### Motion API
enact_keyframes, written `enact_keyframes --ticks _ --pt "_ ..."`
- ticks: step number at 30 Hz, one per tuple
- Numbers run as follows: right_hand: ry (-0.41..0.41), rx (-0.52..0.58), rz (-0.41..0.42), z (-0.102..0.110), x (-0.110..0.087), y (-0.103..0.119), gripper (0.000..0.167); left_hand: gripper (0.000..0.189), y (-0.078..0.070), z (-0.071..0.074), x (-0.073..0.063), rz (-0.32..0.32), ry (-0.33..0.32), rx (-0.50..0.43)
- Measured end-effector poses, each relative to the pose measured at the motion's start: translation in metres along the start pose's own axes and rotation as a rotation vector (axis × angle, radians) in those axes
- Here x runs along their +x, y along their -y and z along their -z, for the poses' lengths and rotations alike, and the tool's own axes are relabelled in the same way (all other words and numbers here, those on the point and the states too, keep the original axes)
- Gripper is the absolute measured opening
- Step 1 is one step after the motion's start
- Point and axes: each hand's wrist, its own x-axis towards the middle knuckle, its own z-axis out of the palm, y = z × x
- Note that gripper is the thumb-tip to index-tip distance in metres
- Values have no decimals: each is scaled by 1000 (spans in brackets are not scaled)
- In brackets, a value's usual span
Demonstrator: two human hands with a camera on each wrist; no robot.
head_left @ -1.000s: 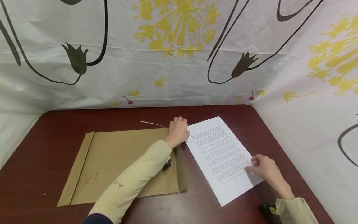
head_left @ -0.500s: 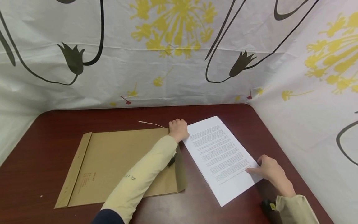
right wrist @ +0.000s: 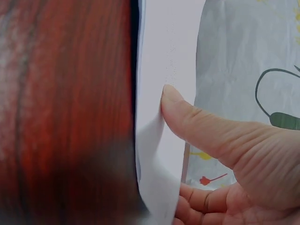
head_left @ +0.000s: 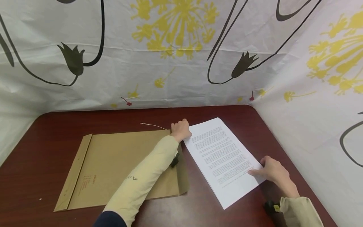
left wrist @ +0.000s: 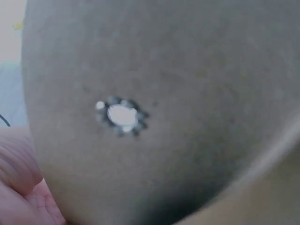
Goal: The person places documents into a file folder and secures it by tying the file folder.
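Observation:
A brown kraft document envelope (head_left: pixel 127 157) lies flat on the table, its right-hand flap (head_left: pixel 182 179) tilted up. My left hand (head_left: pixel 181 130) grips the envelope at its far right corner, fingers curled there and thumb toward the papers. In the left wrist view, the flap (left wrist: pixel 140 56) with a metal eyelet fills most of the picture and hides much of the hand (left wrist: pixel 21 183). To the right lies a stack of printed paper (head_left: pixel 224 157), slanted, its far left corner at my left hand. My right hand (head_left: pixel 273 171) pinches its near right edge, thumb (right wrist: pixel 187 115) on top and fingers underneath.
A thin pale string (head_left: pixel 151 125) trails from the envelope's far edge. The dark red wooden table (head_left: pixel 210 217) ends at a patterned white sheet (head_left: pixel 170 78) behind and on the right. A dark wrist camera (head_left: pixel 272 208) sits under the right wrist.
My left hand has shifted slightly at the envelope's corner, and its forearm has swung a little to the right. The right hand keeps its hold on the papers, which barely move.

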Motion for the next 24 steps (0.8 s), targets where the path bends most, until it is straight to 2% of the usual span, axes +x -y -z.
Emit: enact_keyframes --ticks 5,8,11,14,19,24 --pt "-19 4 47 -2 0 -1 73 10 1 3 0 -44 -17 -96" --pt "-72 26 94 -5 -1 -3 51 10 -1 8 -1 -68 -46 -161" --pt "-137 57 138 -8 -2 -8 24 18 -4 14 -2 -90 -74 -222" --pt "-193 110 174 -8 -1 -13 15 21 -6 20 -4 -103 -96 -277" --pt "-241 290 165 -1 1 -21 27 19 -5 32 -10 -119 -110 -398" --pt "-194 494 106 8 7 -25 47 18 9 43 -21 -122 -58 -601"
